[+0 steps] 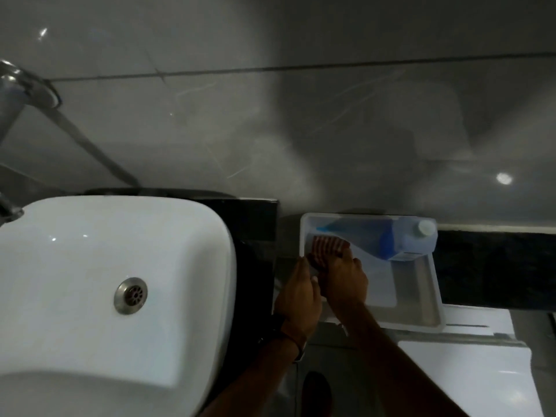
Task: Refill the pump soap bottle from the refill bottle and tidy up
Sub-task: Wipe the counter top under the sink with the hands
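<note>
Head view, read left to right. At the left of the frame I see the white sink [90, 296] with its metal drain [131, 295], and a blurred metal tap [18, 91] at the upper left; neither is in use. Just right of centre, both hands meet over the near left corner of a translucent white tray [433, 311]. The left hand [296, 299], with a dark wristband, curls its fingers [304, 267] around the near side of a red-striped item [326, 246]. The right hand [344, 284] presses against the same item from the right, thumb on top. Blur prevents me from saying whether this item is the pump soap bottle, a cloth, or a label, and I cannot see a pump head. Toward the right, the refill bottle [403, 239] lies at the far end of the tray, against the wall. Its white cap [424, 227] appears to be on, and blue liquid shows inside.

My judgement of progress: the capped refill bottle resting in the tray suggests either that pouring has not begun or that it is finished and tidying is under way. The frame does not settle which. What remains at least is releasing the gripped item and confirming that everything is stowed
</note>
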### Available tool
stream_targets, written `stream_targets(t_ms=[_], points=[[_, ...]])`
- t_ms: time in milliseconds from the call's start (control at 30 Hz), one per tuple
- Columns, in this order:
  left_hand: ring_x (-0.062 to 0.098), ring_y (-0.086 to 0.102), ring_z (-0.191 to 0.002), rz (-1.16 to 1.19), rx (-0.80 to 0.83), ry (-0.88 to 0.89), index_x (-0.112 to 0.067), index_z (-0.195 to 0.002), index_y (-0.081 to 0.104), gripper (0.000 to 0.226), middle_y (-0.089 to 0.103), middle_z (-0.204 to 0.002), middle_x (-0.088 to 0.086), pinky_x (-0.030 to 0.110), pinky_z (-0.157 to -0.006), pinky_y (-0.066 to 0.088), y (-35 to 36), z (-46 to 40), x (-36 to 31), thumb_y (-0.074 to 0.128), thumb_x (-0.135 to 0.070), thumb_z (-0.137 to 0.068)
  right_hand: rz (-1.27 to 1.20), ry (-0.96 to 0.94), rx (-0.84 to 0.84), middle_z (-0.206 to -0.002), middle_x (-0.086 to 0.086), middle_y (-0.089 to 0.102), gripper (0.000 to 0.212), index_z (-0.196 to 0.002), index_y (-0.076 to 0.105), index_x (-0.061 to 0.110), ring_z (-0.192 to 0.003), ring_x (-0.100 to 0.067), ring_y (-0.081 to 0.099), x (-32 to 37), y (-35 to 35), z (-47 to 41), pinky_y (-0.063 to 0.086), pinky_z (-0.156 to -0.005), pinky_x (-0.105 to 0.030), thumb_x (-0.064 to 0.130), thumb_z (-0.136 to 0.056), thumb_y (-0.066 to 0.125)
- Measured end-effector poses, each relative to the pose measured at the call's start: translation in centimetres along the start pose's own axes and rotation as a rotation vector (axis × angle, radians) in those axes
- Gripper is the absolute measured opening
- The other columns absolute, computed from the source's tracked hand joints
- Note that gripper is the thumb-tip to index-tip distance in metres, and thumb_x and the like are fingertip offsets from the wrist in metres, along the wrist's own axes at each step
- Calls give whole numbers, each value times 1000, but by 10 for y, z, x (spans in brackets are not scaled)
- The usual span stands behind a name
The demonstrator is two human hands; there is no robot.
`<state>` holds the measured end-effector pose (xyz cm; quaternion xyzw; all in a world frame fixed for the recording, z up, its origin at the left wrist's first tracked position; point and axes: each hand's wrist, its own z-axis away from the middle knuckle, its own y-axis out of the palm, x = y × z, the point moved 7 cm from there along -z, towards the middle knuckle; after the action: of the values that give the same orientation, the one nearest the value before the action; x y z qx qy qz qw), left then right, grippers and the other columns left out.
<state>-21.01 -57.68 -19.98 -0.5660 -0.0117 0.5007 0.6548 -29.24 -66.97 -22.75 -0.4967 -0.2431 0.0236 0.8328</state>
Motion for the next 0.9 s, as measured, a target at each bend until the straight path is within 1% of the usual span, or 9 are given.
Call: stream_targets(t_ms=[67, 133, 233, 300, 367, 467, 567, 700, 900], points=[[12, 61, -115, 28, -8, 25, -27, -148, 34, 44, 53, -143, -1, 24, -89, 52, -6, 3, -6, 37, -33, -105, -138, 13, -54, -126, -2, 61, 44, -130, 59, 15, -106, -18, 64, 1, -9, 1, 54, -88, -27, 36, -95, 74], [17, 57, -126, 63, -32, 59, -25, -149, 35, 44, 52, -146, -1, 34, -103, 50, -18, 12, -14, 36, -32, -105, -264, 23, -99, -98, 11, 65, 20, -114, 63, 23, -80, 0, 62, 1, -19, 7, 42, -71, -10, 35, -99, 68], [18, 41, -143, 64, -82, 104, -19, -155, 27, 52, 37, -159, 2, 31, -116, 37, -40, 36, -21, 36, -32, -106, -506, 88, -79, -84, 5, 72, 13, -106, 67, 20, -61, -3, 68, -3, -30, 29, 50, -52, -11, 32, -100, 68], [17, 31, -149, 89, -105, 128, -17, -158, 20, 57, 27, -164, 2, 28, -119, 31, -55, 62, -20, 36, -33, -106, -524, 47, -140, -85, 11, 71, 21, -117, 70, 14, -65, 3, 70, 4, -45, 56, 52, -53, -9, 26, -99, 71], [16, 24, -152, 115, -133, 174, -15, -158, 19, 57, 23, -165, 2, 30, -122, 27, -71, 93, -16, 36, -33, -106, -445, -33, -203, -93, 9, 69, 24, -120, 72, 14, -71, -1, 69, 18, -55, 93, 56, -63, -15, 23, -97, 73], [15, 23, -152, 173, -156, 218, -12, -156, 22, 54, 23, -164, 2, 29, -122, 25, -87, 147, 8, 37, -27, -106, -397, -103, -164, -91, 3, 74, 11, -104, 76, 26, -72, -12, 70, 44, -48, 163, 58, -66, -30, 34, -97, 70], [12, 26, -151, 221, -199, 207, -15, -156, 25, 53, 26, -163, -2, 28, -122, 26, -100, 202, 46, 38, -27, -106, -335, -147, -124, -95, 7, 72, 19, -103, 78, 31, -82, -13, 69, 68, -21, 233, 57, -70, -31, 44, -98, 65], [0, 22, -149, 234, -165, 206, -28, -158, 18, 53, 22, -164, -13, 13, -119, 19, -117, 264, 101, 32, -33, -107, -294, -166, -186, -97, 8, 68, 16, -106, 77, 33, -80, -11, 64, 101, 18, 311, 48, -65, -24, 42, -96, 68], [9, 18, -152, 184, -86, 118, -16, -157, 18, 52, 15, -166, -2, 16, -121, 14, -142, 317, 186, 30, -26, -108, -157, -116, -182, -114, 3, 69, 22, -118, 74, 28, -95, -18, 68, 130, 67, 363, 54, -70, -32, 30, -98, 66]])
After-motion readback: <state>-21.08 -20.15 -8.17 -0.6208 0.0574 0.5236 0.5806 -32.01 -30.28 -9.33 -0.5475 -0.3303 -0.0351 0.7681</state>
